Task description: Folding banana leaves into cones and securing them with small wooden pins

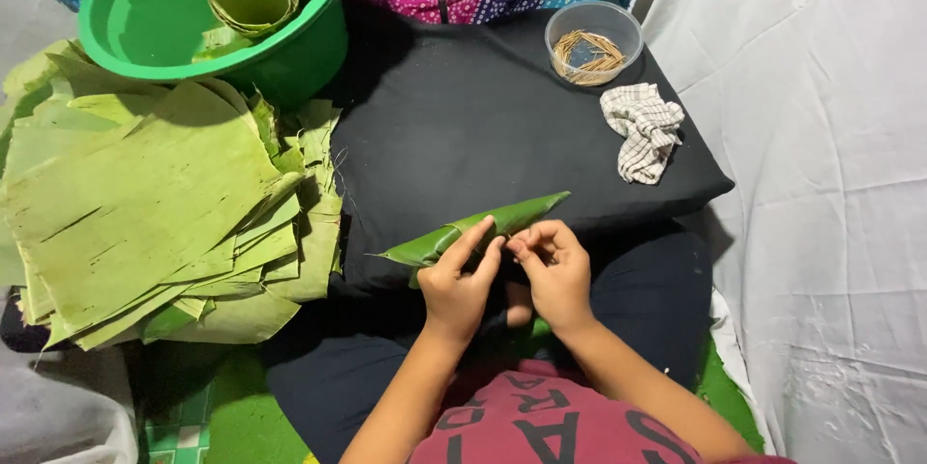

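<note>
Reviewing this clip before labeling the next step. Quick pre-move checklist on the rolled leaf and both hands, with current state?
1. Left hand on the rolled leaf: ok, fingers lie over its middle.
2. Right hand on the roll: ok, fingertips pinch near the same spot, beside the left fingers.
3. Roll stays closed: cannot tell, the seam is under the fingers.
4. Both ends of the roll free: ok, pointed tips stick out left and right over the black cushion.
5. Container of thin sticks available: ok, open, at the cushion's far right corner, beyond both hands.
6. Flat leaf stack available: ok, piled to the left.
</note>
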